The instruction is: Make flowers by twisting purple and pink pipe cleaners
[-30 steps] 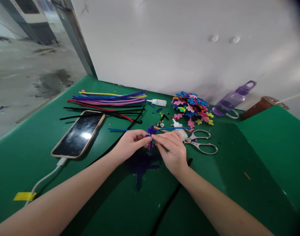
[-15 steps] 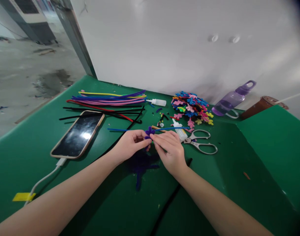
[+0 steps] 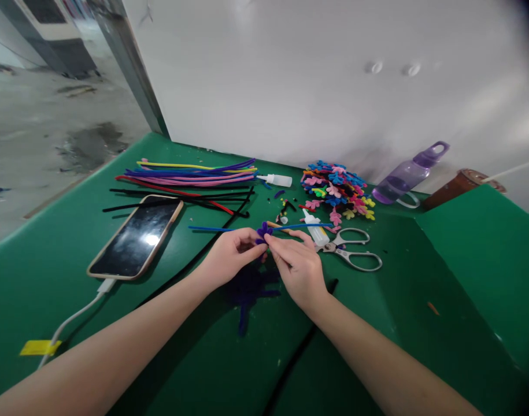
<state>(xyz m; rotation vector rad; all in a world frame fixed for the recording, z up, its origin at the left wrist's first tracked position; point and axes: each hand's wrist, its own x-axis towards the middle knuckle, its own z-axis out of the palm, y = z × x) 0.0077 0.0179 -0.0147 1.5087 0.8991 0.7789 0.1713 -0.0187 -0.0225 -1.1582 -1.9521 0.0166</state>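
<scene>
Between my two hands is a small purple pipe-cleaner flower (image 3: 264,231) with rounded loops. My left hand (image 3: 235,254) pinches it from the left, thumb and fingers together. From the right, the fingertips of my right hand (image 3: 296,263) press on the same flower. Just beyond my hands lies a blue pipe cleaner (image 3: 206,229), its middle hidden behind them. Dark purple pipe-cleaner pieces (image 3: 247,297) rest on the table below my hands. Scissors (image 3: 355,249) and a white glue bottle (image 3: 316,228) lie right of my right hand.
On the green table (image 3: 195,358), a phone (image 3: 136,238) on a cable lies left, near a bundle of coloured pipe cleaners (image 3: 195,173). A pile of finished flower shapes (image 3: 336,188), a purple water bottle (image 3: 405,176) and a brown drink cup (image 3: 455,188) stand along the white wall.
My right index finger has lifted slightly away from the others. Both hands otherwise keep their place on the purple flower, and the view has shifted a little.
</scene>
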